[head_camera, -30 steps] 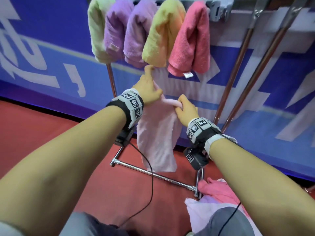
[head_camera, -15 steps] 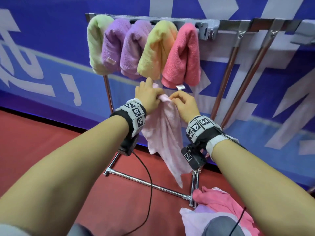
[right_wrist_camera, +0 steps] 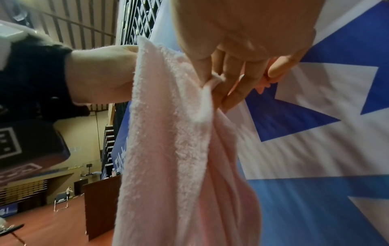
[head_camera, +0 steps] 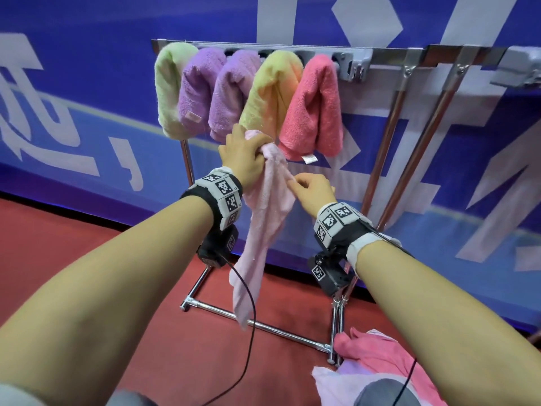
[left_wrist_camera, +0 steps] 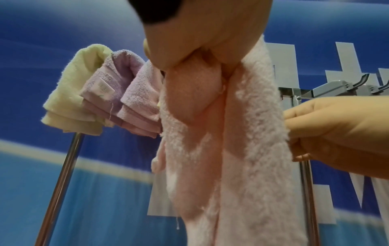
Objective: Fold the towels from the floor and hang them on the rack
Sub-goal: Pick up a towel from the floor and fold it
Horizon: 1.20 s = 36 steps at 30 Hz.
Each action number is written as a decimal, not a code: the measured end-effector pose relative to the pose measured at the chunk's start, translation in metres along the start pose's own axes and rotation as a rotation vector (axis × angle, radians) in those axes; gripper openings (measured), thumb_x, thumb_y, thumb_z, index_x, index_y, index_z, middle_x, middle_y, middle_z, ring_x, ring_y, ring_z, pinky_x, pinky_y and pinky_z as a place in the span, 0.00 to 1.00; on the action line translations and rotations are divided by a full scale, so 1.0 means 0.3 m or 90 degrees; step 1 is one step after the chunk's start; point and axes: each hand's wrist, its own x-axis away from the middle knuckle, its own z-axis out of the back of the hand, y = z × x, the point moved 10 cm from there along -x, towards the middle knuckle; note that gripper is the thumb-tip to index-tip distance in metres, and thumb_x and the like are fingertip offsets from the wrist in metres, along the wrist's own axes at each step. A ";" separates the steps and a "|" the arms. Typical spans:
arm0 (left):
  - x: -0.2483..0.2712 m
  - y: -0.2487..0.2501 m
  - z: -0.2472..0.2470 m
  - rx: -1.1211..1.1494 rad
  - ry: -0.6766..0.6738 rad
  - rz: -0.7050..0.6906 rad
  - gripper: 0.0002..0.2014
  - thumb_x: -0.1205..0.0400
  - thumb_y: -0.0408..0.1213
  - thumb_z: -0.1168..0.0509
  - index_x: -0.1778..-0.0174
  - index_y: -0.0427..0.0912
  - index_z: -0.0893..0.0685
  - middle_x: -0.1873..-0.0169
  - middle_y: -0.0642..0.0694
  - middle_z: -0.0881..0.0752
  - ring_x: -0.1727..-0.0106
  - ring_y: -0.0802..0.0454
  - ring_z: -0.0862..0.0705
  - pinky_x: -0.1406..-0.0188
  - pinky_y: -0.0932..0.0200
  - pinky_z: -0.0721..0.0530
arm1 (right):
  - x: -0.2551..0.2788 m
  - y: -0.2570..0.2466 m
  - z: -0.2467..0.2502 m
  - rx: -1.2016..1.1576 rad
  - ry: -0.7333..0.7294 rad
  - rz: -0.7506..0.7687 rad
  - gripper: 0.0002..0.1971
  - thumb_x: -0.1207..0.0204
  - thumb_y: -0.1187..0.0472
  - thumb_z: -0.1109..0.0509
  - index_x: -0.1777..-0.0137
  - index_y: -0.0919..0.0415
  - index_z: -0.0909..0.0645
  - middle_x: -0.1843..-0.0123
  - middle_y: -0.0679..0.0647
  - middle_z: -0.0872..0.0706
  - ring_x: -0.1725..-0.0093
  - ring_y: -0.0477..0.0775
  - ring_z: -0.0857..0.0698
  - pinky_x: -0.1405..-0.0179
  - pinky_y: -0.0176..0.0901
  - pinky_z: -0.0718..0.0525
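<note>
A pale pink towel [head_camera: 263,224] hangs long and narrow in front of the chrome rack [head_camera: 389,54]. My left hand [head_camera: 246,155] grips its bunched top end just below the hung towels; the wrist view shows the towel [left_wrist_camera: 227,149] dropping from that fist. My right hand [head_camera: 310,189] pinches the towel's right edge a little lower, thumb and fingers on a fold of cloth [right_wrist_camera: 210,83]. On the rack's bar hang several folded towels: green [head_camera: 169,92], two purple [head_camera: 202,92], yellow-orange [head_camera: 272,92] and coral pink [head_camera: 316,106].
Loose pink and white towels [head_camera: 374,358] lie heaped on the red floor by the rack's right foot. The rack's base bar [head_camera: 263,325] crosses the floor below the hanging towel. A blue banner wall [head_camera: 87,83] stands right behind. The bar's right half [head_camera: 439,51] is bare.
Both hands rose toward the rack with the pink towel. The left hand gathered the top end into its fist, while the right slid down the edge; the towel now hangs narrower and longer.
</note>
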 end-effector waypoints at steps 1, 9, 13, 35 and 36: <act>-0.003 -0.004 0.011 -0.008 0.006 0.003 0.16 0.20 0.33 0.41 0.39 0.51 0.17 0.42 0.37 0.29 0.37 0.38 0.30 0.38 0.48 0.35 | -0.005 -0.006 0.008 -0.004 0.015 -0.001 0.12 0.20 0.52 0.38 0.61 0.56 0.19 0.67 0.50 0.22 0.54 0.55 0.23 0.46 0.47 0.35; -0.020 -0.012 -0.023 -0.053 -0.092 -0.016 0.17 0.22 0.29 0.40 0.36 0.39 0.22 0.41 0.31 0.33 0.41 0.34 0.28 0.39 0.41 0.24 | 0.002 -0.074 0.121 -0.100 0.158 -0.004 0.10 0.16 0.61 0.46 0.43 0.61 0.24 0.48 0.60 0.16 0.43 0.63 0.23 0.37 0.57 0.28; -0.020 -0.009 -0.032 -0.047 -0.118 -0.011 0.26 0.25 0.30 0.35 0.30 0.37 0.31 0.42 0.34 0.34 0.46 0.33 0.23 0.39 0.41 0.22 | 0.000 -0.086 0.150 -0.110 0.170 -0.017 0.11 0.16 0.63 0.46 0.37 0.57 0.28 0.52 0.53 0.21 0.41 0.62 0.22 0.35 0.57 0.28; 0.009 -0.044 -0.044 0.032 -0.106 0.065 0.13 0.22 0.49 0.35 0.60 0.42 0.26 0.62 0.47 0.21 0.56 0.45 0.22 0.56 0.55 0.24 | -0.016 -0.178 0.176 -0.054 0.214 0.106 0.09 0.20 0.57 0.36 0.47 0.60 0.18 0.49 0.54 0.22 0.41 0.54 0.27 0.33 0.54 0.37; 0.021 -0.052 -0.080 0.013 -0.149 0.076 0.14 0.23 0.52 0.37 0.66 0.45 0.26 0.63 0.46 0.19 0.53 0.43 0.19 0.54 0.54 0.23 | -0.019 -0.189 0.182 -0.066 0.216 0.120 0.09 0.20 0.58 0.36 0.48 0.60 0.18 0.51 0.53 0.23 0.43 0.52 0.27 0.33 0.56 0.36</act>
